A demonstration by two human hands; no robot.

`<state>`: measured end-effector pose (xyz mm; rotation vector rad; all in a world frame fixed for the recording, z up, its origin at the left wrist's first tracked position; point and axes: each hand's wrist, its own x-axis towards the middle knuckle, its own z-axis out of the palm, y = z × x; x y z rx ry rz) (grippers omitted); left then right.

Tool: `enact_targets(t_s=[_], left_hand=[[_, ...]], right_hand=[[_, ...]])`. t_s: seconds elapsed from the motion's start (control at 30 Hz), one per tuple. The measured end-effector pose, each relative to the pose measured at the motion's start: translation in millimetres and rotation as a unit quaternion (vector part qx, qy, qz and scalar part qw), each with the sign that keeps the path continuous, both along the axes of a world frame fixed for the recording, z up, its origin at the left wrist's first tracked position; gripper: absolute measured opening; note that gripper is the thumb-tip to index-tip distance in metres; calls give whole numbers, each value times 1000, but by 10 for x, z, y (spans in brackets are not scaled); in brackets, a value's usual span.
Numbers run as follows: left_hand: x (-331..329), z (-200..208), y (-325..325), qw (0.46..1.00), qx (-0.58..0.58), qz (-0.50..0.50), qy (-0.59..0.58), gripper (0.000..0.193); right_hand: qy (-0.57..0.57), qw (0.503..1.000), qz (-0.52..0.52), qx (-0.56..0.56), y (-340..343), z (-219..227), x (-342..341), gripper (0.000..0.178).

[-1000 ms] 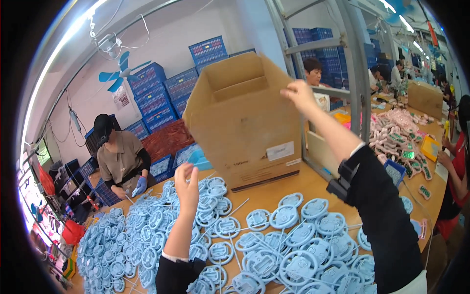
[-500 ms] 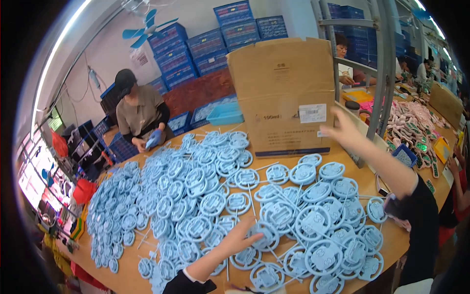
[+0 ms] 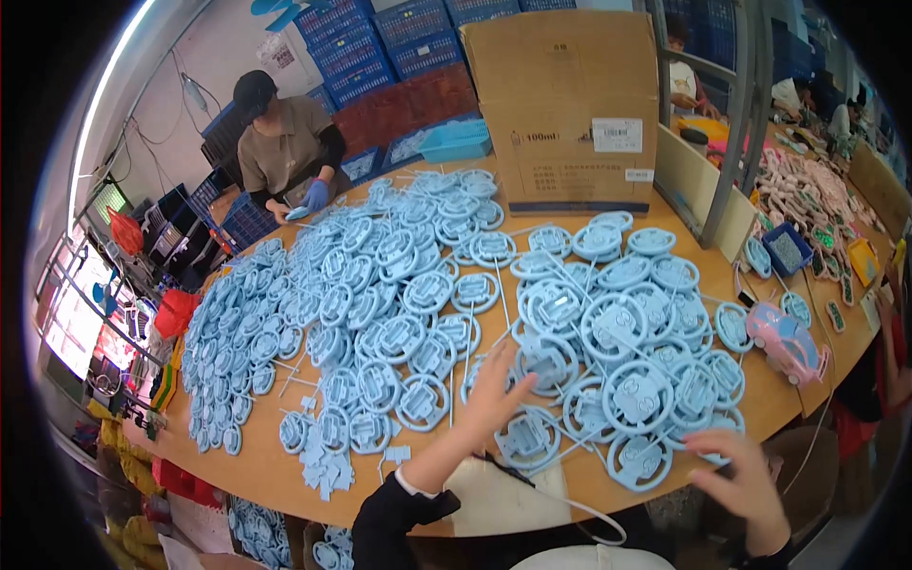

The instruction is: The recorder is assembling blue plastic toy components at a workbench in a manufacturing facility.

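Observation:
Light blue plastic toy steering wheels (image 3: 636, 391), several with straight stems, lie heaped over the table in front of me. My left hand (image 3: 496, 394) hovers at the near middle of the heap with its fingers spread and nothing in them. Beside it lies one of the wheels (image 3: 527, 435), face-down with its inner frame showing. At the heap's near right edge my right hand (image 3: 741, 475) is held with its fingers apart and slightly bent, next to a partly hidden wheel. I see nothing in its grasp. Whether its fingertips touch that wheel I cannot tell.
A tall brown carton (image 3: 570, 123) stands at the back, beside a metal post (image 3: 746, 123). A pink and blue toy car (image 3: 787, 344) sits at the right. Small flat light blue pieces (image 3: 328, 465) lie at the near left. Across the table a gloved co-worker (image 3: 285, 152) handles a blue part.
My right hand has come down from beside the carton to the near right edge of the wheels. The left hand stays over the near middle, and the view has tilted downward.

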<state>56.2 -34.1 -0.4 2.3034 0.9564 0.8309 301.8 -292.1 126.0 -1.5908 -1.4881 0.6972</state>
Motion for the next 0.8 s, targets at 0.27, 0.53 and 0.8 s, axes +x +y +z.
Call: enact_targets(t_s=[0.27, 0.53, 0.8], left_hand=[[-1168, 77, -858, 992, -21, 124, -17, 16], [-1203, -289, -1349, 964, -135, 196, -120, 11], [-948, -172, -1630, 875, -364, 142, -286, 21]], right_hand=[[6, 982, 135, -129, -98, -881, -829, 25], [-145, 979, 81, 118, 613, -1409, -1716, 21], [-76, 990, 109, 39, 577, -1432, -1855, 21]])
